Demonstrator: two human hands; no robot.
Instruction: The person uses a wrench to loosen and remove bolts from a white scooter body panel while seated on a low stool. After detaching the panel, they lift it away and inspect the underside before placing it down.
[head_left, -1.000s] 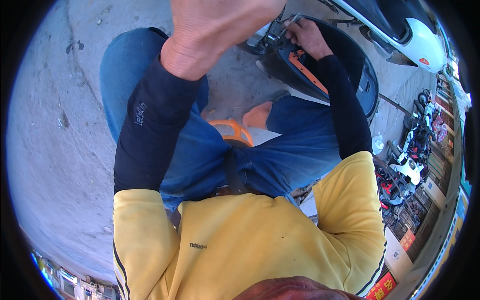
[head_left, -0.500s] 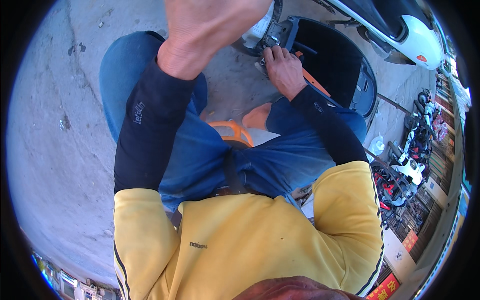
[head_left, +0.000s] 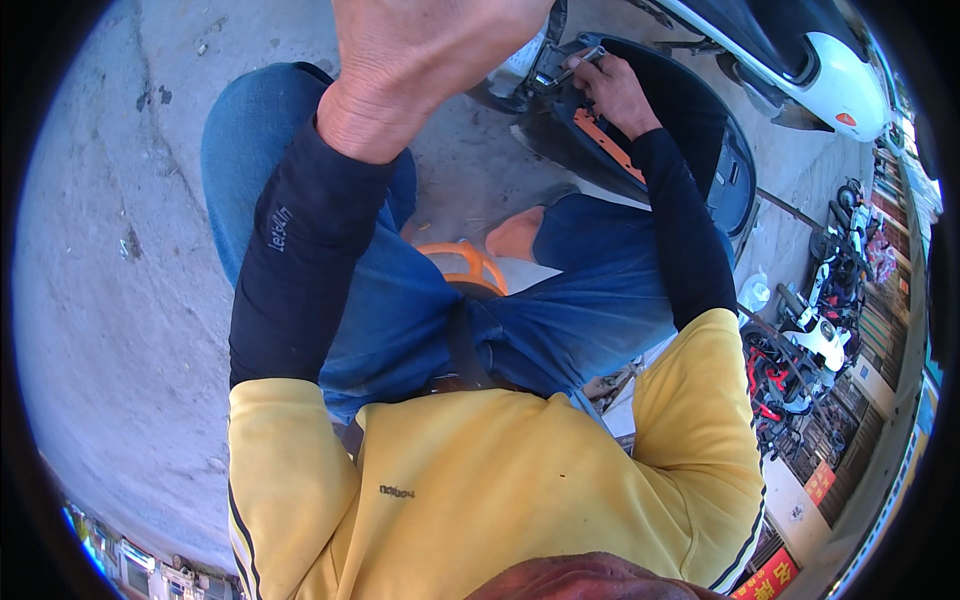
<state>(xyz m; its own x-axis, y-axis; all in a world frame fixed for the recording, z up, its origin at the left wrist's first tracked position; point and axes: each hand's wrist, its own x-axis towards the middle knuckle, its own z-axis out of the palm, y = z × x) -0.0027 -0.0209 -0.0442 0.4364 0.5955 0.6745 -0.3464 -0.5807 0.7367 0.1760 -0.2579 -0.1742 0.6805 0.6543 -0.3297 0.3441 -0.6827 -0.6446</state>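
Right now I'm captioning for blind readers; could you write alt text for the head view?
A yellow-shirted person holds a slim silver tool in the right hand, by an open black shell with an orange strip. The left hand is cut off by the top edge, fingertips unseen. A white scooter stands nearby.

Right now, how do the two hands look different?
The left hand looks big, while the right hand looks smaller. The top edge cuts off the left hand; the right hand is fully inside the picture. The right hand's fingers hold a shiny metal tool; the left hand's fingers are hidden. Both have dark sleeves behind them.
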